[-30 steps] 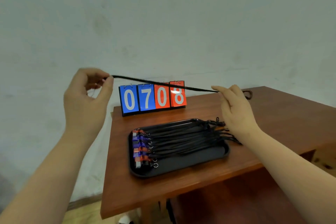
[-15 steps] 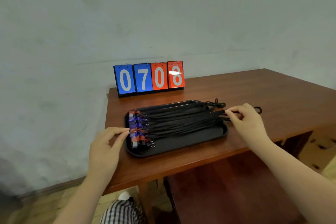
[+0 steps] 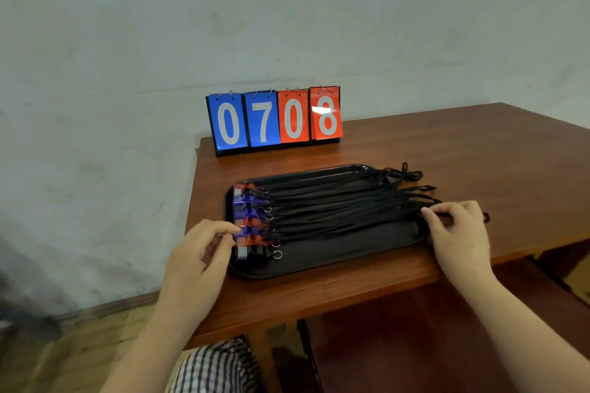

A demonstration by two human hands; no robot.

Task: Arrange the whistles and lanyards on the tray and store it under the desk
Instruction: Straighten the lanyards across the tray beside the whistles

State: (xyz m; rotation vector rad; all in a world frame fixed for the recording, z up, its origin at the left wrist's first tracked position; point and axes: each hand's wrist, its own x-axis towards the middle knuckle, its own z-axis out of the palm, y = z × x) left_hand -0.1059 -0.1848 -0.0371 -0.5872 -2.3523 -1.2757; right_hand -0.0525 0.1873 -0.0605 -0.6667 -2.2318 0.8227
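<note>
A black tray lies on the wooden desk. Several red, blue and black whistles are lined up at its left end, and their black lanyards stretch rightward, with the loops hanging over the tray's right rim. My left hand touches the whistles at the tray's left end with its fingertips. My right hand pinches the end of one lanyard just past the tray's right rim.
A flip scoreboard reading 0708 stands at the back left of the desk, against the wall. The desk's left edge is close to the tray. A dark opening shows under the desk. Checked fabric shows at the bottom.
One second ago both hands held a lanyard stretched in the air above the tray. The hands came down and laid it on the tray; the camera has tilted down slightly.
</note>
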